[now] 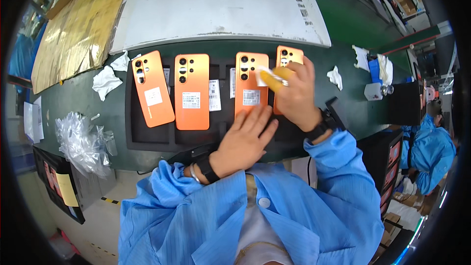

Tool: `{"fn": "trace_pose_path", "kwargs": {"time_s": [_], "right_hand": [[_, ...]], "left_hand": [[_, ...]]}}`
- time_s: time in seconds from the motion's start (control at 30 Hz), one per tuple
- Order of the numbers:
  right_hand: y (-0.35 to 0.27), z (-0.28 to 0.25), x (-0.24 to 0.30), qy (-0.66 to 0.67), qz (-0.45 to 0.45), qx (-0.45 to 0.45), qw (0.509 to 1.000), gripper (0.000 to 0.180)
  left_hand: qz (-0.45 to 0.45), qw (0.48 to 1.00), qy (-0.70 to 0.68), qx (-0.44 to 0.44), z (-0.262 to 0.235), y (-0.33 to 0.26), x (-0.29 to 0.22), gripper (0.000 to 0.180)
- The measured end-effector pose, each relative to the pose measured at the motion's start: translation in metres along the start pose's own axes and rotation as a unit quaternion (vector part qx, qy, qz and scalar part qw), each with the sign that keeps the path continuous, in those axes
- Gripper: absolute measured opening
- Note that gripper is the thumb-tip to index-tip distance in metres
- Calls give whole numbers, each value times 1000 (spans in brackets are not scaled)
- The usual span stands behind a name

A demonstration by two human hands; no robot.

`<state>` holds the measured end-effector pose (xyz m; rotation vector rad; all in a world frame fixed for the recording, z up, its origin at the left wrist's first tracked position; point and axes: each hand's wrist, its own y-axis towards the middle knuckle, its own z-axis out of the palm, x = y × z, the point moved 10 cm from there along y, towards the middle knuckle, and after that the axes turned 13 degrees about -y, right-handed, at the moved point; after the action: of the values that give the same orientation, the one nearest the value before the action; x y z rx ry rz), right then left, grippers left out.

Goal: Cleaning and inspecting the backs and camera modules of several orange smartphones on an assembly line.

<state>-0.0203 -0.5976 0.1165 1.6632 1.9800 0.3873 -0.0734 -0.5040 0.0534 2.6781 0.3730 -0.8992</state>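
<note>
White board: large, lying flat at twelve o'clock, beyond the tray.
Green bench: runs nine to three o'clock under everything listed.
Cardboard sheet: brown, at ten o'clock.
Black tray: centre of bench, carrying four orange phones face down in a row.
Clear plastic bag: crumpled, at eight o'clock, off the tray.
Third phone: upright in its slot, just right of centre.
Left hand: open, fingers spread flat, pressing on that phone's lower end.
Right hand: resting over the fourth phone, pinching a small white wipe between fingertips wearing yellow finger cots, the wipe touching the third phone's upper right.
White cloth scraps: loose at ten o'clock; another at two o'clock.
</note>
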Motion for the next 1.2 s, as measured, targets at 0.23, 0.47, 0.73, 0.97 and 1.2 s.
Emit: {"fn": "trace_pose_path", "kwargs": {"time_s": [0.23, 0.47, 0.73, 0.97, 1.2], "right_hand": [[9, 29, 32, 0, -76, 4, 997, 32], [10, 28, 50, -11, -87, -9, 996, 27], [-2, 29, 31, -23, -59, 25, 998, 34], [41, 40, 27, -60, -71, 16, 996, 33], [8, 32, 36, -30, -48, 19, 998, 31]], "left_hand": [[-59, 995, 74, -30, -9, -30, 25, 93], [-47, 995, 74, -43, -10, -34, 22, 91], [-32, 996, 63, -57, -6, -34, 25, 91], [-36, 995, 76, -58, -11, -34, 26, 91], [-20, 994, 86, -70, -5, -32, 24, 93]]}}
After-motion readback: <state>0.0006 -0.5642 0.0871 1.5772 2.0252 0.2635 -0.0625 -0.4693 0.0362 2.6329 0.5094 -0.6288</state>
